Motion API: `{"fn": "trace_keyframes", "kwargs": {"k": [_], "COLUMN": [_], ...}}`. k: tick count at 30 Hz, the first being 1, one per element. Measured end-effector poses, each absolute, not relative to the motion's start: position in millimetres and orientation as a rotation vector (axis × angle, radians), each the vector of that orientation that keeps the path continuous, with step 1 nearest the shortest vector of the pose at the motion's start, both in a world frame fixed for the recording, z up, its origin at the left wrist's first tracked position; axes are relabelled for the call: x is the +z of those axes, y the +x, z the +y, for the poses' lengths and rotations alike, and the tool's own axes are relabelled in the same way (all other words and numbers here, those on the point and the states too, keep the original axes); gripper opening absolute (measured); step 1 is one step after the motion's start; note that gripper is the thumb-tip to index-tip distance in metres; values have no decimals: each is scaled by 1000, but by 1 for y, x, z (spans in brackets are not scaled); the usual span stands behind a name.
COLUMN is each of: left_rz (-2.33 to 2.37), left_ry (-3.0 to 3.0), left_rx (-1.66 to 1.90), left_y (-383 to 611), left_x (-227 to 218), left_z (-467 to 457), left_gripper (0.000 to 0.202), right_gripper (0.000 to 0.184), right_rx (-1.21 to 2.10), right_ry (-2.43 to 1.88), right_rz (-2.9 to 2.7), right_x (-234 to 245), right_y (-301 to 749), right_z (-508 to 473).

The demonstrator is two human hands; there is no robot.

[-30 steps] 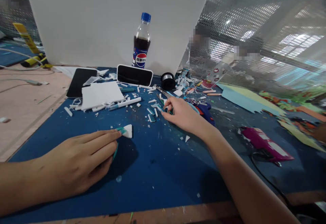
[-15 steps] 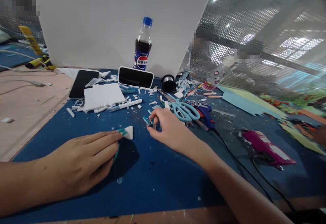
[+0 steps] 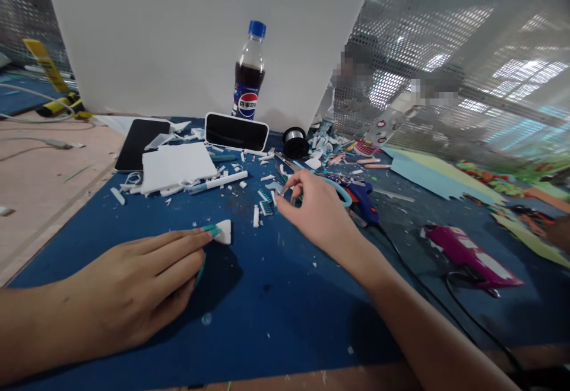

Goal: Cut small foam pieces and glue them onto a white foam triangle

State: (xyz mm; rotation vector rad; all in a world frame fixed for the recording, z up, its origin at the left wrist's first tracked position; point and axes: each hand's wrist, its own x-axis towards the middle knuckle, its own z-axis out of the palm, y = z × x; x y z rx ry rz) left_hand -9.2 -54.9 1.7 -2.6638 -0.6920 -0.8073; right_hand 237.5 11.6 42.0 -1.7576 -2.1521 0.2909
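Note:
My left hand [image 3: 146, 287] rests low over the blue mat with its fingers closed on a small white wedge-shaped piece [image 3: 225, 232], which sticks out past the teal fingertips. My right hand [image 3: 314, 210] is at the near end of the light blue scissors [image 3: 341, 192], covering much of them. Its thumb and index finger curl together beside a small white strip [image 3: 274, 197]; what lies between them is too small to name. Just left of those fingertips are teal ridged pieces [image 3: 266, 207] and a short white stick [image 3: 256, 216].
White scraps surround a white block [image 3: 178, 167], a pen [image 3: 220, 182] and a phone [image 3: 236, 133]. Behind stands a cola bottle [image 3: 249, 73]. To the right are a wire spool [image 3: 295, 143], a blue glue gun [image 3: 361, 201], its black cord, and a magenta object [image 3: 472, 257].
My right hand has moved right and slightly away, uncovering the teal ridged pieces and the short white stick. My left hand keeps its hold on the white piece, nearly still.

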Motion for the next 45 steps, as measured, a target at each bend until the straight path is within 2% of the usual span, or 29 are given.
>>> {"fn": "trace_keyframes", "kwargs": {"k": [5,11,18,25,30,36,45], "left_rz": [-692,-694,-712,-697,-703,-686,-695], "left_ry": [-2645,-2651,-2652,-2649,-2644,-2639,-2621], "left_rx": [-806,-825,-766,-757,-758,-754,-766], "left_y": [-9,-9,-9,-9,-9,-9,-9], "left_x": [1,4,1,3,3,2,2], "left_z": [-55,-56,-55,-56,-55,-55,-55], "left_gripper": [23,23,24,24,26,27,27], "right_gripper": [20,18,21,17,14,7,19], "right_rx": [453,387,471,364,423,280,415], "right_ry": [-1779,-1758,-1779,-1779,-1762,-1715,-1739], "right_rz": [-2131,-2145,-2125,-2157,-2122,-2105,-2067], "right_x": [36,30,33,33,35,36,31], "right_y": [245,250,249,249,248,246,243], "right_z": [22,26,26,27,26,25,24]}}
